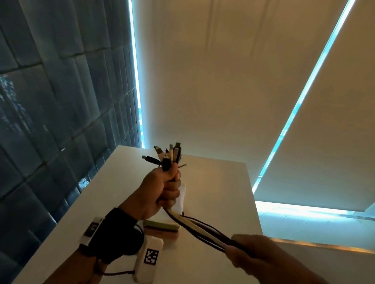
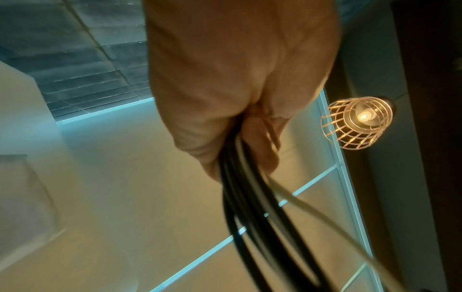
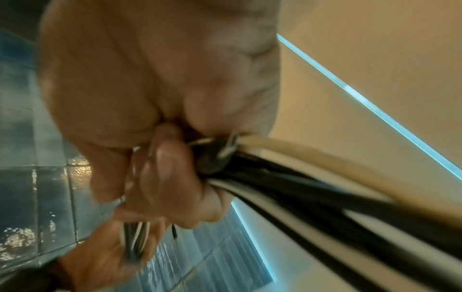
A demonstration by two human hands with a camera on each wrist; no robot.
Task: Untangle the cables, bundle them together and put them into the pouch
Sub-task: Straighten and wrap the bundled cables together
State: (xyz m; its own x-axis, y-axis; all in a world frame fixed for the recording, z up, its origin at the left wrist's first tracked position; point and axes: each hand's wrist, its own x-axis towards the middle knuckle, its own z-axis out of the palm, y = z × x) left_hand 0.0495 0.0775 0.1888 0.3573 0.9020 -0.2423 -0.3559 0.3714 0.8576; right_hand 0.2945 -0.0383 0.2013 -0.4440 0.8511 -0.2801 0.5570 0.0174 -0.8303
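Several black and white cables (image 1: 202, 228) run as one bundle between my two hands above the white table (image 1: 221, 186). My left hand (image 1: 166, 189) grips the bundle just below the plugs (image 1: 167, 156), which fan out above the fist. My right hand (image 1: 248, 252), blurred at the lower right, grips the same cables (image 3: 312, 189) further along. In the left wrist view, black and white cables (image 2: 240, 197) leave my left hand (image 2: 225, 118) downward. In the right wrist view my right hand (image 3: 162, 158) curls round them. A flat green and white item (image 1: 163, 225), possibly the pouch, lies on the table under the cables.
A white flat piece (image 1: 183, 197) lies on the table behind my left fist. A dark tiled wall (image 1: 44, 92) stands at the left and window blinds (image 1: 206, 78) behind the table. A wire-cage lamp (image 2: 357, 122) hangs overhead.
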